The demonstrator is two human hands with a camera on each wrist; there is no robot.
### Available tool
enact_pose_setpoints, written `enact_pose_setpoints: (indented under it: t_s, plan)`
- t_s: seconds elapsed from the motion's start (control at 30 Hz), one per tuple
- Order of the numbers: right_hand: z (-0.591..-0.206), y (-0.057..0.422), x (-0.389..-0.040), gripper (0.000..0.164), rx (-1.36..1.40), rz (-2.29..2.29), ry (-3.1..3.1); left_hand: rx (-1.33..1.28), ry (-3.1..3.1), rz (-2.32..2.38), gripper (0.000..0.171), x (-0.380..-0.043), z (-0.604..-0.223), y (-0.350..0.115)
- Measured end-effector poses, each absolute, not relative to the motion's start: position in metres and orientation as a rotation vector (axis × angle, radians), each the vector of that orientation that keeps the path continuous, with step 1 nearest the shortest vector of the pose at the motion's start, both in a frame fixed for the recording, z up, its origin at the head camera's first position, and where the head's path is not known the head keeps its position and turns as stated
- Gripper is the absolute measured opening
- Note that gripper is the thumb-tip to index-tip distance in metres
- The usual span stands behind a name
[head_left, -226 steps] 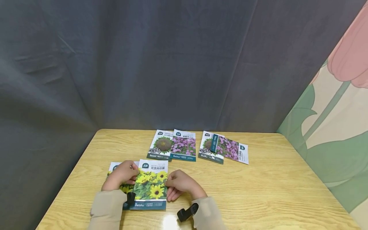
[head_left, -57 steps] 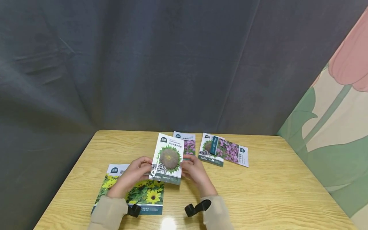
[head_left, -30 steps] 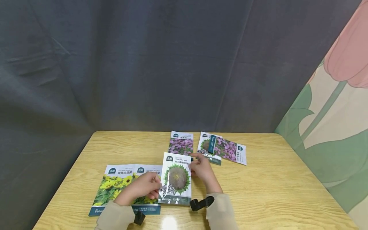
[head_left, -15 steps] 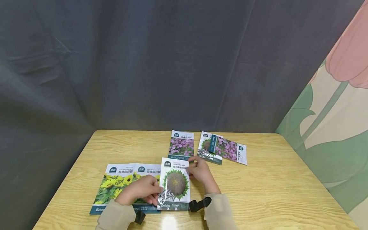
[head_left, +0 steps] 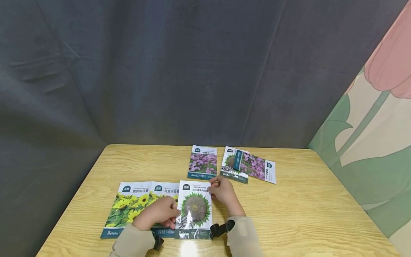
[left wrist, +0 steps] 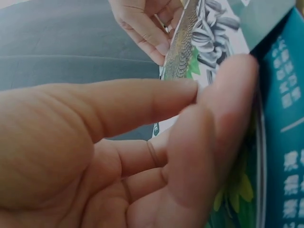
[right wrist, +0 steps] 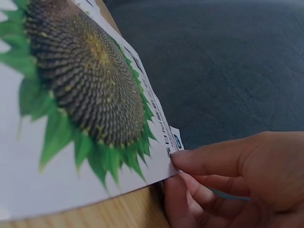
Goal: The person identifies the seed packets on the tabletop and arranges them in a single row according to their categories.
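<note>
A white seed packet [head_left: 194,210] with a brown sunflower head lies at the near middle, beside two yellow-flower seed packets. My left hand [head_left: 159,213] pinches its left edge low down, other fingers over the neighbouring yellow packet [head_left: 123,210]. At the upper right edge my right hand [head_left: 223,193] pinches the same packet between thumb and fingers. The left wrist view shows the left hand [left wrist: 156,133] at the striped-seed picture. Up close in the right wrist view, the right hand [right wrist: 237,175] has the packet's corner.
Behind, a purple-flower packet [head_left: 202,162] lies flat. Right of it, another purple packet [head_left: 255,166] lies askew over a second sunflower-head packet [head_left: 232,171]. A dark curtain [head_left: 192,71] stands behind the wooden table [head_left: 305,214].
The sunflower-head packet has come from the back row toward me and down beside the yellow packets, both hands holding it. Earlier, the hands were on a yellow packet, which now lies flat.
</note>
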State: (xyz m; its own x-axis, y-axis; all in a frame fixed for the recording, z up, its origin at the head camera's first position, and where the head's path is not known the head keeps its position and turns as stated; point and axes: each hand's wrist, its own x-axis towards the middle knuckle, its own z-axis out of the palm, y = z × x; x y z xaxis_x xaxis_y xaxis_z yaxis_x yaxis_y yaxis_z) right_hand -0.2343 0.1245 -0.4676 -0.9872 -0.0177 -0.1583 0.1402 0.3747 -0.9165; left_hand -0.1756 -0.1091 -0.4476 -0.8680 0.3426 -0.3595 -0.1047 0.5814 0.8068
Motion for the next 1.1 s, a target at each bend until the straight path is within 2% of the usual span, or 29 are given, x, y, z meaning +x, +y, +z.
enact_pose_setpoints:
  t_s: [0.43, 0.67, 1.1]
  plan:
    - [-0.475, 0.1234, -0.2385, 0.02, 0.089, -1.63, 2.564, 0.128, 2.454, 1.121, 0.026, -0.1762, -0.45, -0.1007]
    - [-0.4743, 0.1232, -0.2371, 0.02, 0.083, -1.622, 2.561, 0.176, 2.483, 1.075, 0.034, -0.1774, -0.4556, -0.0996]
    - [-0.4756, 0.1249, -0.235, 0.019, 0.053, -1.58, 2.57, 0.183, 2.468, 1.12, 0.027, -0.1755, -0.4573, -0.1023]
